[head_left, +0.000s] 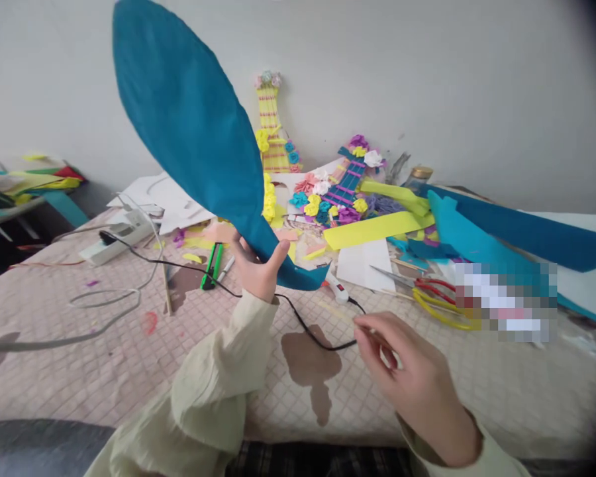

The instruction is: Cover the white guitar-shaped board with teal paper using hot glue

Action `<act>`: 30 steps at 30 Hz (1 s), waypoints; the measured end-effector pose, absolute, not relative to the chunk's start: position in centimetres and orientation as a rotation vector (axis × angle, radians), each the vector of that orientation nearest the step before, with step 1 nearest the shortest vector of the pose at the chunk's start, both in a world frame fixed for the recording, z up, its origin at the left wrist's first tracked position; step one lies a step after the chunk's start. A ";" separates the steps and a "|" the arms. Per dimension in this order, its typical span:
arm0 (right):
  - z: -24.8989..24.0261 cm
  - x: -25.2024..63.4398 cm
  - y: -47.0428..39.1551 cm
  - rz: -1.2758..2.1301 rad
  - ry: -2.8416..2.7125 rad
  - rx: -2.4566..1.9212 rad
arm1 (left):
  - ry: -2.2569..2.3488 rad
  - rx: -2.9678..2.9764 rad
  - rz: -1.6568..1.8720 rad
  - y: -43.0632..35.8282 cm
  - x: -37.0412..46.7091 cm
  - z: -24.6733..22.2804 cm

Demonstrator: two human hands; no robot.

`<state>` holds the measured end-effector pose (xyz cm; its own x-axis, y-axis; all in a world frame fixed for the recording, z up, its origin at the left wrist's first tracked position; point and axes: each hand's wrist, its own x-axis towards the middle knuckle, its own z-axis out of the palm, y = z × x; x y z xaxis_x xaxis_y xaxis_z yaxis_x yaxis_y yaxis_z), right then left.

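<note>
Teal paddle-shaped piece (189, 112), broad at its upper end and narrow at the neck, is held up at a tilt above a cluttered surface (367, 411), its wide part set against a bare gray wall (427, 66). A person's left hand (259, 275) is clasped around the neck, thumb on the near right side, while the tapered tail curls off to the right below the grip. The right hand (407, 364), well apart from the left, hovers lower over the surface with thumb and fingertips drawn together; whether they pinch a slim pale strip (335, 310) beside them cannot be told. Near the left hand lies a green-cased cutter (212, 266); a white device (336, 289) with a black cord (298, 318) rests between the hands. Scissors (434, 291) with red and yellow handles lie right of center, near yellow strips (377, 230) and a large blue sheet (531, 228). Behind, a yellow guitar-shaped craft (268, 112) leans on the wall beside a blue, flower-trimmed one (348, 185). A white power strip (116, 242) sits at left.
</note>
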<state>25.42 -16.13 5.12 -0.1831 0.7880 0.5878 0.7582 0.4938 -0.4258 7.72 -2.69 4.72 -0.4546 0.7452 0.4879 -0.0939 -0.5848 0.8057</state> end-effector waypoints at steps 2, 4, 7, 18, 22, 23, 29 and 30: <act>5.1 24.7 -14.4 0.010 -2.009 -1.242 | 1.058 1.200 2.113 -2.8 7.7 4.9; 5.4 24.6 -12.7 -0.063 -2.066 -1.229 | 1.124 1.186 2.125 -2.7 7.6 5.0; 6.4 24.4 -10.1 -0.127 -2.152 -1.162 | 1.194 1.168 2.133 -2.5 7.3 4.9; 3.8 23.7 -6.9 -0.122 -1.975 -1.011 | 1.360 1.383 2.062 -1.4 5.6 4.4; 3.1 24.2 -7.0 -0.212 -2.027 -1.038 | 1.400 1.495 2.055 -1.4 5.5 4.2; 3.0 24.2 -6.9 -0.236 -2.043 -1.031 | 1.396 1.512 2.047 -1.5 5.5 4.2; 2.7 24.1 -6.5 -0.266 -2.085 -0.994 | 1.397 1.552 2.001 -1.9 5.9 4.3; 2.6 24.1 -6.5 -0.256 -2.081 -1.000 | 1.404 1.553 2.001 -1.9 5.9 4.4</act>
<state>24.07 -6.48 2.60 -0.3714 0.5689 0.7338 0.7297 0.6675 -0.1481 5.90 -1.93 4.36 -0.4033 0.6802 0.6121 0.3442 -0.5071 0.7902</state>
